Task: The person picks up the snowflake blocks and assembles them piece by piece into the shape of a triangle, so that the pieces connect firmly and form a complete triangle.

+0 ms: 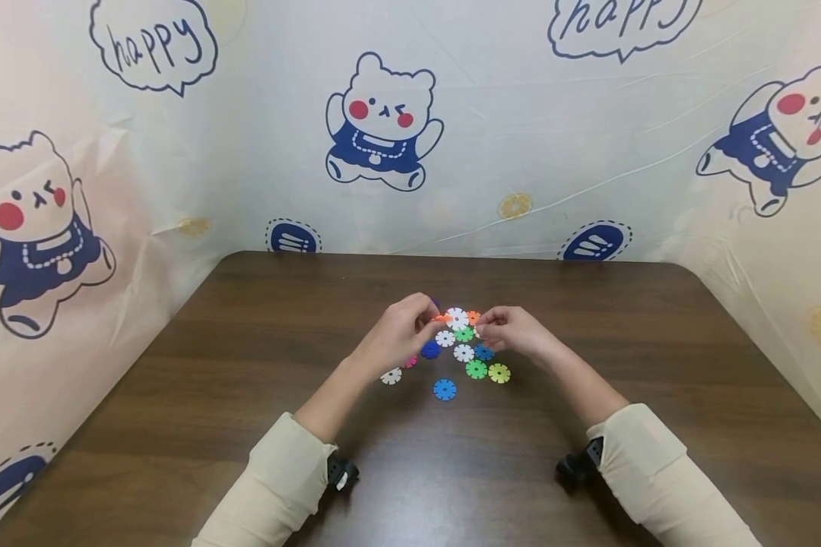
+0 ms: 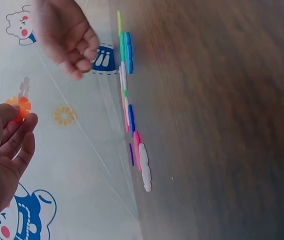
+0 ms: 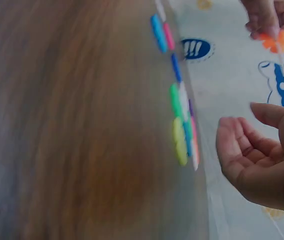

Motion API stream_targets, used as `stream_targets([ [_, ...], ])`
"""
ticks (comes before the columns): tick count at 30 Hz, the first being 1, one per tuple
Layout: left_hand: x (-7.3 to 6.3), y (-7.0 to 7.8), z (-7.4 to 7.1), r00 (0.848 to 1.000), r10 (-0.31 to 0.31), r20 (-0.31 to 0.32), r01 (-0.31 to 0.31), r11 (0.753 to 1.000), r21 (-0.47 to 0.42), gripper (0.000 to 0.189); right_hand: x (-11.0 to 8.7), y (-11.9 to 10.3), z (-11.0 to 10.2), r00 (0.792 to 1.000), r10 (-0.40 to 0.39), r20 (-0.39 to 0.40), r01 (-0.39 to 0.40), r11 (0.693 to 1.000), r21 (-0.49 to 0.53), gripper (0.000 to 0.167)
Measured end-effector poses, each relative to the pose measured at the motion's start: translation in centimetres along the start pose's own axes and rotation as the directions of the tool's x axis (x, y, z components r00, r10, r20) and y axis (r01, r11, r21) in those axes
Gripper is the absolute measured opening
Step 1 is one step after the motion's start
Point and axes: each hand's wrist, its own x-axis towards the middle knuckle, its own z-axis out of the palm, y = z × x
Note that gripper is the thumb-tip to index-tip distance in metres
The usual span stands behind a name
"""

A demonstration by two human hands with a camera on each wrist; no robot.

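Note:
My left hand pinches an orange notched disc between thumb and fingers, raised above the table. A white notched disc is joined to the orange one and stands out from it towards my right hand. In the right wrist view, the right hand has loosely bent fingers and a thumb held apart, with nothing between them. Below and around both hands lie several loose notched discs, among them a green disc, a yellow disc and a light blue disc.
The discs lie on a brown wooden table. A white disc lies at the left of the group, by a partly hidden pink one. Behind the table hangs a pale sheet with printed bears.

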Motion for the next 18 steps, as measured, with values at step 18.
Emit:
stream_targets([
  [18, -0.1, -0.3, -0.4, 0.998, -0.012, -0.062, 0.011, 1.0, -0.011, 0.016, 1.3, 1.6, -0.3, 0.995, -0.016, 0.096, 0.061, 0.87, -0.489, 0.029],
])
